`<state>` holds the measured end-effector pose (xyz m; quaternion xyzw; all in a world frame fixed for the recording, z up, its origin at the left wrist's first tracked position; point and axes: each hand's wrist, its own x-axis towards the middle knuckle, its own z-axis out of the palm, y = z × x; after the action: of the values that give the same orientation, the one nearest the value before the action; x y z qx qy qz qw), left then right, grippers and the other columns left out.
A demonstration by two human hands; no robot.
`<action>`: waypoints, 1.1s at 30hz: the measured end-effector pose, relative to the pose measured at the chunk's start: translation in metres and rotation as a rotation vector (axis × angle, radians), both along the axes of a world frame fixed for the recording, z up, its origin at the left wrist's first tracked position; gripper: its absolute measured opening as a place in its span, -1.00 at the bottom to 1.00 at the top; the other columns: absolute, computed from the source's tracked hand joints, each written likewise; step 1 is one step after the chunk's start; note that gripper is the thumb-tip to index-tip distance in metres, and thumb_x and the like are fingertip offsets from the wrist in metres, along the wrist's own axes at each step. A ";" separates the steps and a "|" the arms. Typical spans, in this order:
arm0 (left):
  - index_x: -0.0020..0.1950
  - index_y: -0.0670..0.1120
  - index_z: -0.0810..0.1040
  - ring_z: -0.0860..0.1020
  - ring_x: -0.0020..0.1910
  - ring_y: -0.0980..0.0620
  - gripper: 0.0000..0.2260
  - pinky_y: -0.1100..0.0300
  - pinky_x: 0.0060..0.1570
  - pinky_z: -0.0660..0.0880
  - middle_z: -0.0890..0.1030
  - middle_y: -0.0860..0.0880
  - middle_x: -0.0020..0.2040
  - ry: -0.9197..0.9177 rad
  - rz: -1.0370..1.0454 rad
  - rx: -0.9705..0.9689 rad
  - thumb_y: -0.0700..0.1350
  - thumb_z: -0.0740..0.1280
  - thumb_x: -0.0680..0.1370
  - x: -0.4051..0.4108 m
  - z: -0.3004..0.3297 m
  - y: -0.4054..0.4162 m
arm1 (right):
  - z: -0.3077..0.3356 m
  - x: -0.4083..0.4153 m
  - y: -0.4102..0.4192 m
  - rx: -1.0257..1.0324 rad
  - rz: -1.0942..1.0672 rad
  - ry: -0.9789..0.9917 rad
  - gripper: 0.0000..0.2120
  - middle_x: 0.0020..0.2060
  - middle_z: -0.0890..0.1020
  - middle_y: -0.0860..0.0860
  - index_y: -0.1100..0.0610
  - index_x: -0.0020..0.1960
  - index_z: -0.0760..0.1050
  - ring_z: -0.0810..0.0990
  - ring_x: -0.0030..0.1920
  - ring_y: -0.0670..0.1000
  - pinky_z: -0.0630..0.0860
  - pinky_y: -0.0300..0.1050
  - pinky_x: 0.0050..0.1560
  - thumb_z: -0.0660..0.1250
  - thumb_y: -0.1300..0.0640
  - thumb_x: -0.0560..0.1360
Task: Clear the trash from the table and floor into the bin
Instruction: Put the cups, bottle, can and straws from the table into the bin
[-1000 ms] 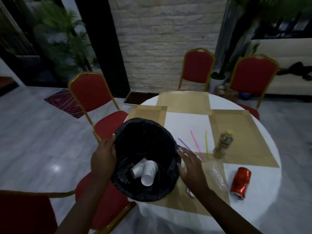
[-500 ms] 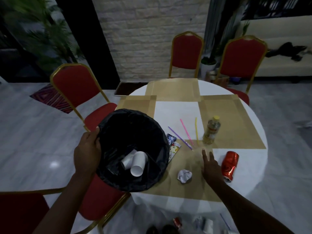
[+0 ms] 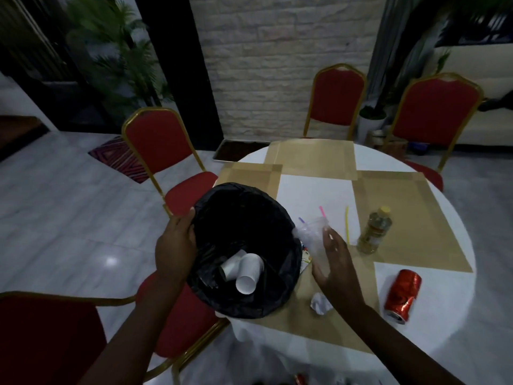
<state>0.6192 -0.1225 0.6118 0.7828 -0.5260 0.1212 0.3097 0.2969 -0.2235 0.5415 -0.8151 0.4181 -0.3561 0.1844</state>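
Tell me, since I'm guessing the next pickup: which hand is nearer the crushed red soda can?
Right. The right hand, holding a clear plastic cup, is just left of the can; the left hand grips the black-lined bin's far rim.

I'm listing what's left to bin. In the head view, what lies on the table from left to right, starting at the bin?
Bin → clear plastic cup in the right hand → yellow straw → bottle → red can.
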 end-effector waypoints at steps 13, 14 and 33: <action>0.35 -0.10 0.48 0.51 -0.36 -0.08 -0.54 0.04 -0.53 0.47 0.53 -0.10 -0.11 0.020 0.011 0.034 -0.37 0.34 0.47 -0.010 0.004 0.011 | -0.016 0.118 0.030 0.040 0.487 0.461 -0.15 0.51 0.11 0.08 -0.18 0.50 -0.16 0.41 0.17 0.28 0.48 0.08 -0.04 0.25 0.24 0.43; 0.35 -0.10 0.48 0.50 -0.38 -0.07 -0.54 0.05 -0.55 0.46 0.52 -0.10 -0.12 0.015 0.014 0.035 -0.37 0.35 0.47 -0.011 0.004 0.012 | -0.018 0.121 0.030 0.037 0.479 0.496 -0.18 0.51 0.10 0.08 -0.16 0.51 -0.14 0.40 0.18 0.28 0.47 0.06 -0.04 0.24 0.25 0.45; 0.31 -0.11 0.52 0.55 -0.29 -0.14 -0.57 0.05 -0.47 0.48 0.56 -0.15 -0.10 -0.021 0.004 0.039 -0.37 0.36 0.47 -0.004 0.004 0.009 | -0.015 -0.011 -0.044 -0.171 -0.012 0.190 -0.38 0.46 0.27 0.06 0.06 0.46 0.25 0.27 0.42 0.12 0.33 0.11 0.30 0.34 -0.04 0.46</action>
<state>0.6152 -0.1139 0.6154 0.7883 -0.5302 0.1197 0.2884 0.2863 -0.2679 0.5260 -0.8556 0.4064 -0.3126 0.0715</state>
